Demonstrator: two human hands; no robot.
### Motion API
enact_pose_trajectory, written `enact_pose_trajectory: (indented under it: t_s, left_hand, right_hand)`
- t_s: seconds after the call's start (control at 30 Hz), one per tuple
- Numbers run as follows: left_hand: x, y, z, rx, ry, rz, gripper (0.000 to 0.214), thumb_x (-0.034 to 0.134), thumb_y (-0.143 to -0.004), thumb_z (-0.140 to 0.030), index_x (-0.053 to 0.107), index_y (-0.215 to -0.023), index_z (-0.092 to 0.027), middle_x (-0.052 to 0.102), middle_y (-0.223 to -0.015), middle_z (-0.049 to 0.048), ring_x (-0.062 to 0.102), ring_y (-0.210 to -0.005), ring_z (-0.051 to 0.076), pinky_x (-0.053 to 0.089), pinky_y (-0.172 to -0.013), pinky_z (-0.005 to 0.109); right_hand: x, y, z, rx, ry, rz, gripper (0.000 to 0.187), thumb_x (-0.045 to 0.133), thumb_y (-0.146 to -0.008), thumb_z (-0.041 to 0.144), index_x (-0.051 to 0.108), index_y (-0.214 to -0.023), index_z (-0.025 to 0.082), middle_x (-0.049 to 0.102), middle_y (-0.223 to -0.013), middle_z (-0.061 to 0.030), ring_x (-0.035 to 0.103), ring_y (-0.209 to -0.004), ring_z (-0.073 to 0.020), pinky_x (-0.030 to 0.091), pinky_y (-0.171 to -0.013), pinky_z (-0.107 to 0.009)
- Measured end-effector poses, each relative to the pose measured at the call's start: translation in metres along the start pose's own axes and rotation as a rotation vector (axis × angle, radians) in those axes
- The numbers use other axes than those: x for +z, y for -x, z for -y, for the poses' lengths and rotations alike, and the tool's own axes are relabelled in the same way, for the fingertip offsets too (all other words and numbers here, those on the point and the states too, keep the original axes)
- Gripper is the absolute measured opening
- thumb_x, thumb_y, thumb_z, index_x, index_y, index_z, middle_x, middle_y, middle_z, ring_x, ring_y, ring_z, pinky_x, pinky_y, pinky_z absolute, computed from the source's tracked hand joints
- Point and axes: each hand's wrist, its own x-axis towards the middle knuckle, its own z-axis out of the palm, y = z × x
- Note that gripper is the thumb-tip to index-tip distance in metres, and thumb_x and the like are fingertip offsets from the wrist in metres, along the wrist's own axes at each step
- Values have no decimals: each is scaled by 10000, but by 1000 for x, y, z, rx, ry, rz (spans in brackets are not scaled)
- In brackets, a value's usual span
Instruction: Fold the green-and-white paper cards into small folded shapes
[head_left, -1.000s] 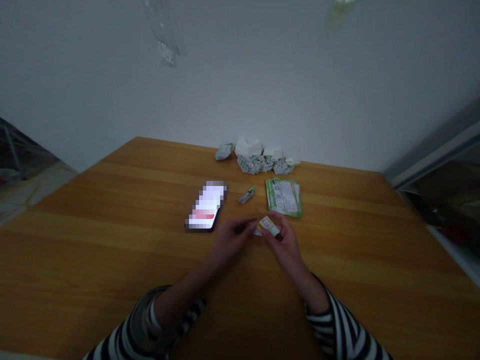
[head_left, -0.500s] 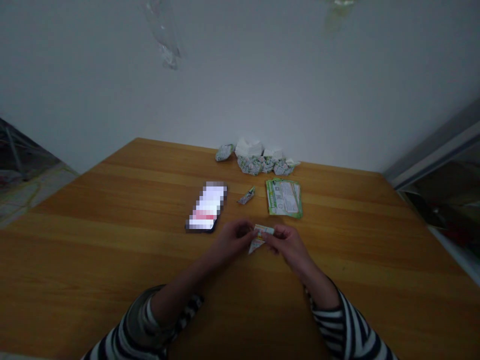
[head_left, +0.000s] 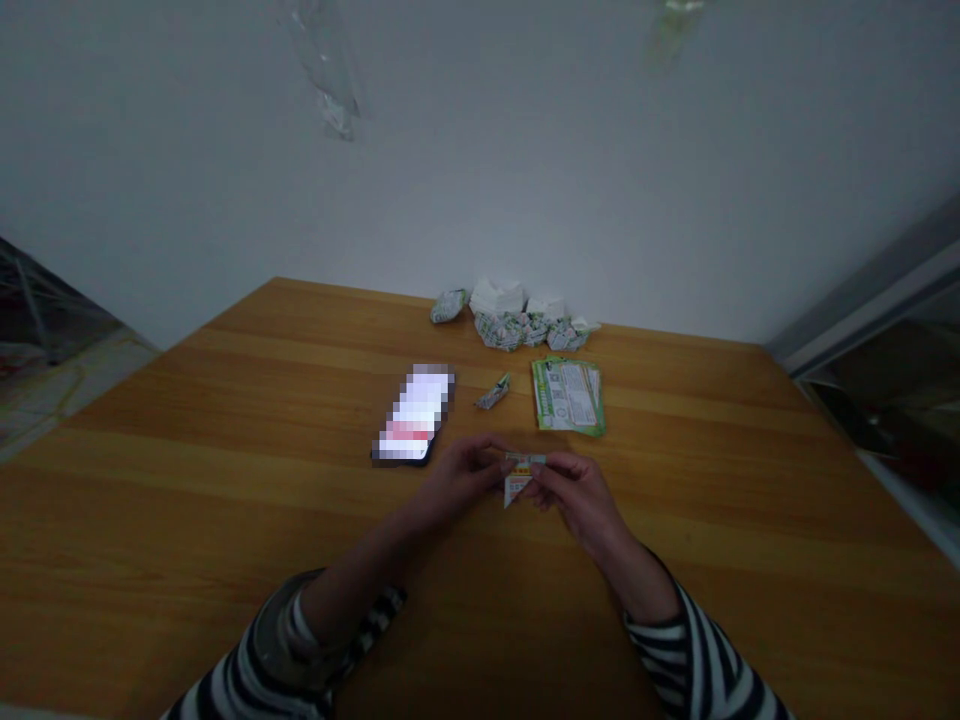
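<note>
A small folded piece of printed paper (head_left: 518,478), with a triangular point aimed toward me, is pinched between both hands. My left hand (head_left: 461,480) grips its left side, and my right hand (head_left: 577,495) holds its right side. Beyond my left hand lies a smartphone (head_left: 414,414) with a lit, pixelated screen. Just above the hands are a small folded paper piece (head_left: 493,392) and a green printed paper sheet (head_left: 568,396), and neither hand touches them.
A heap of folded green-and-white paper pieces and white paper (head_left: 517,322) sits against the wall (head_left: 480,150) at the far edge of the wooden table (head_left: 225,500). A grey frame (head_left: 877,310) runs along the right side, beyond the table.
The paper has turned in my fingers, and its triangular point now aims toward me. Both hands have drawn slightly back toward me, and the left now grips the paper too.
</note>
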Motion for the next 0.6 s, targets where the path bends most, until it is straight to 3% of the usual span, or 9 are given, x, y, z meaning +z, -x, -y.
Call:
enact_pose_trajectory:
  t_s: [0.1,0.23,0.33,0.47,0.6]
  left_hand:
    - [-1,0,-3,-13,48,31,274,691,-779,-341,639,-941,-127,706,-798,54,639,-707,155,471,-676,264]
    - [0,2,-5,-54,73,33,352,699,-766,-302,637,-1076,-149,715,-940,81,653,-832,193,468,-766,300]
    - [2,4,-8,-113,119,78,361,631,-806,-314,646,-1118,-132,718,-937,100,654,-815,208,468,-762,318]
    - [6,6,-11,-126,193,204,387,479,-888,-412,678,-1058,-126,717,-859,101,656,-752,206,473,-727,321]
    - [5,4,-11,-154,56,177,471,466,-878,-533,692,-869,-119,705,-777,83,646,-695,180,465,-674,281]
  right_hand:
    - [0,0,-3,-66,-17,-15,189,734,-715,291,725,-868,180,725,-613,-28,624,-465,-111,473,-440,-182]
    - [-1,-2,0,-134,5,-7,74,701,-710,217,716,-776,188,722,-596,-18,619,-453,-110,469,-428,-182]
    - [-2,-2,3,-185,85,33,88,675,-700,177,730,-768,193,709,-565,-3,600,-427,-101,465,-424,-182]
    - [-4,-1,4,-234,179,16,148,630,-697,140,747,-764,201,696,-556,8,591,-435,-95,461,-428,-180]
    - [-3,2,2,-275,263,27,189,606,-703,125,757,-786,202,696,-573,4,592,-453,-99,456,-432,-183]
